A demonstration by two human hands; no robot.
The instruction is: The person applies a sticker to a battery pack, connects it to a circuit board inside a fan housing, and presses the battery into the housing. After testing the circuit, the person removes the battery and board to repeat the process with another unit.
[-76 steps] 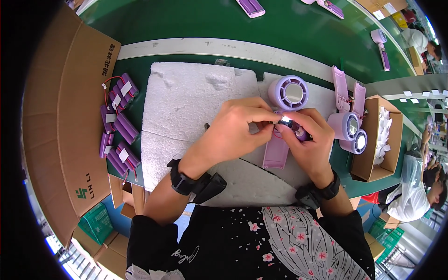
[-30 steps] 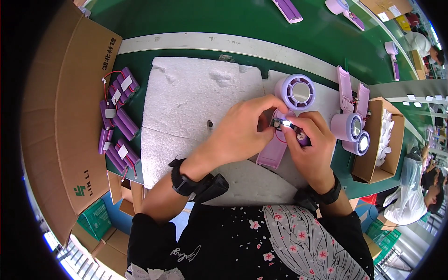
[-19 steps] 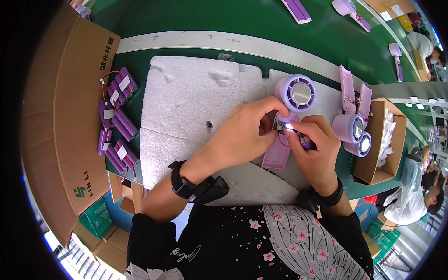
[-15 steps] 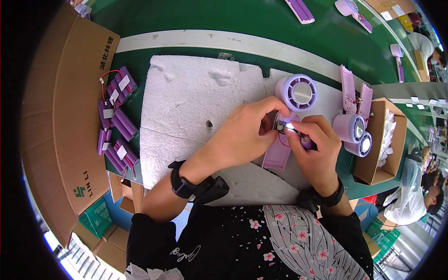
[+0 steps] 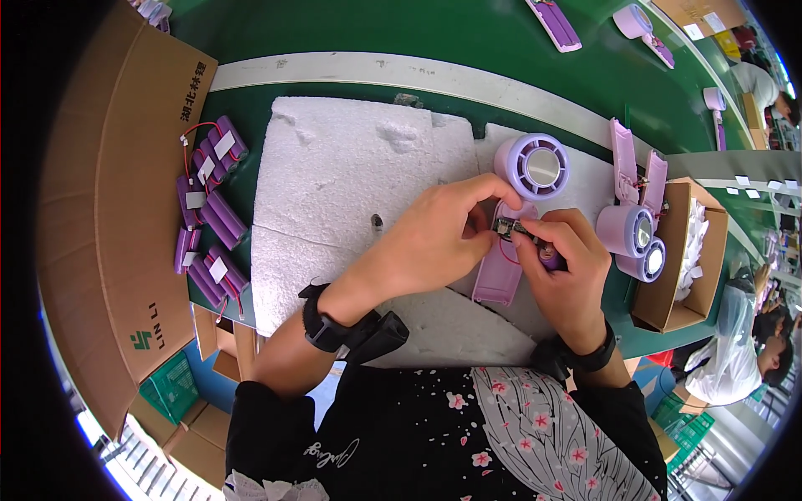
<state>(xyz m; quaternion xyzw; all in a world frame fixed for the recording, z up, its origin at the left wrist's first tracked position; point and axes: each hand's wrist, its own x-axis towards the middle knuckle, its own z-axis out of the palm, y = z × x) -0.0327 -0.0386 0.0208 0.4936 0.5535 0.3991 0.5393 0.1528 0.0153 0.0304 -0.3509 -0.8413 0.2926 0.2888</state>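
A handheld fan lies on the white foam board (image 5: 334, 167); its round lilac head (image 5: 535, 165) is at the far end and its open pink handle shell (image 5: 499, 282) points toward me. Over the shell, both hands are closed on a small circuit board (image 5: 508, 226). My left hand (image 5: 434, 238) pinches its left side, the forefinger arched by the fan head. My right hand (image 5: 568, 260) grips the board's right side between thumb and forefinger. A purple battery cell (image 5: 549, 256) shows under the right fingers, and a red wire loops below the board.
Several purple battery packs (image 5: 221, 221) with wires lie left of the foam, beside a tall cardboard box (image 5: 125, 217). On the right are more fans (image 5: 624, 230) and a small carton (image 5: 710, 275) of white pieces. Fan parts (image 5: 555, 25) sit on the green belt (image 5: 376, 33) beyond the rail.
The bright white light on the circuit board has gone out. Fan parts on the green belt have shifted to the right. Both hands stay almost in place.
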